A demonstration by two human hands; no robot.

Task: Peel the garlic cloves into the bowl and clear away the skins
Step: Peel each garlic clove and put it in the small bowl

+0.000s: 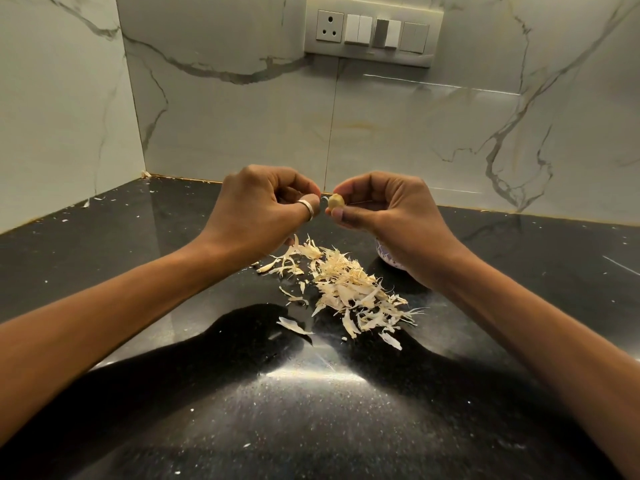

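My right hand point(377, 206) pinches the garlic clove point(336, 201) above the counter point(138, 271). My left hand point(263, 202), curled, sits just beside it; whether it grips anything I cannot tell. The clove seems light, firm and probably slippery, so I'd hold its ends.

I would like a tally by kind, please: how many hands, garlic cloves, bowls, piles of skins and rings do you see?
hands: 2 (left hand, right hand)
garlic clove: 1
bowl: 1, mostly hidden
pile of skins: 1
ring: 1
Total: 6
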